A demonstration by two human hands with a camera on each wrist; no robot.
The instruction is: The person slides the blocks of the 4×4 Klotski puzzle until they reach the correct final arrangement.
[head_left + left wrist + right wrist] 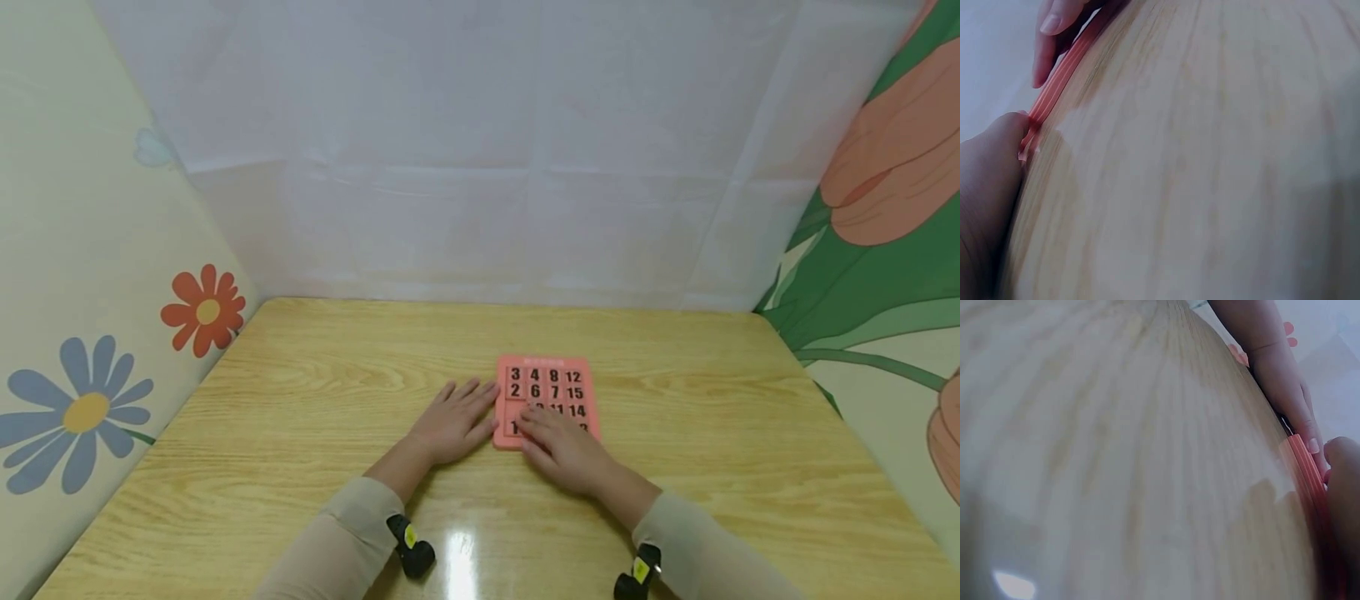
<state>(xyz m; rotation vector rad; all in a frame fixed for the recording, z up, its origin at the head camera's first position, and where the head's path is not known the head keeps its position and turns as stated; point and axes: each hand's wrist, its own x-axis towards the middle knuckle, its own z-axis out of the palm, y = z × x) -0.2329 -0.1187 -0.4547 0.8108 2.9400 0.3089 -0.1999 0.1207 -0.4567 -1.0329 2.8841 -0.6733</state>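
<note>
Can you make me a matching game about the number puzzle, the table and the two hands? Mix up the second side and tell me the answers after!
Things:
1. puzzle
2. table
3. left hand
4. right hand

Matches:
A. at the puzzle's left edge
B. yellowish-brown, with a wood-grain look
C. over the puzzle's lower rows
D. pink, with black numbers

Right pairs:
1-D
2-B
3-A
4-C

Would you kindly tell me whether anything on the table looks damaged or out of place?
Nothing stands out; the pink number puzzle rests on the table, and the blank space starting its third row seems normal for a sliding puzzle.
</note>
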